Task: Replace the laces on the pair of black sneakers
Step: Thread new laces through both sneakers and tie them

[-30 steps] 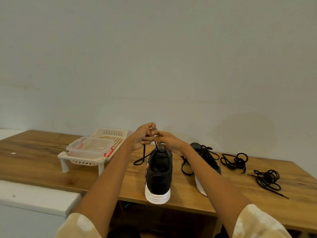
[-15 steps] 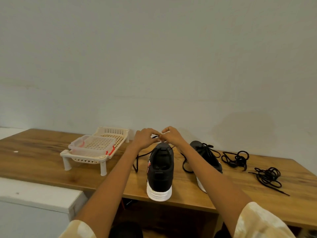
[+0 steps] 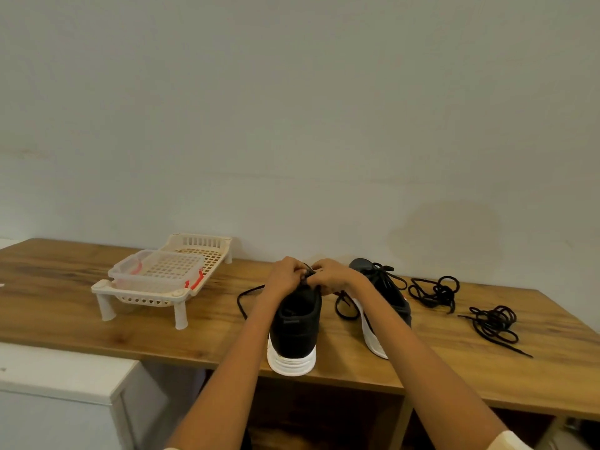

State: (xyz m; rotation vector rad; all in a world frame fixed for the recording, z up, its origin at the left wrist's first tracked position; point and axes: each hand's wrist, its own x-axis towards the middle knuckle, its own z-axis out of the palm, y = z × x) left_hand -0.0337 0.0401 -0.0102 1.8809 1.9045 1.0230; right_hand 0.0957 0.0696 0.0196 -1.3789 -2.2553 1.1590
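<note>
On a wooden table [image 3: 97,332], the near sneaker [image 3: 294,329] stood heel toward the camera. Above its tongue the left hand [image 3: 287,276] and right hand [image 3: 331,276] met, fingers curled on its lace [image 3: 248,295], whose ends trailed to both sides. A second sneaker [image 3: 388,293] lay behind the right arm. Two loose lace bundles [image 3: 435,292] [image 3: 495,323] lay right; a basket rack [image 3: 162,280] stood left.

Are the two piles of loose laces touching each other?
Apart. The head view shows bare wooden table between the nearer lace pile and farther lace pile.

wooden table [image 3: 97,323], matt cloth sneaker [image 3: 297,323]
</note>
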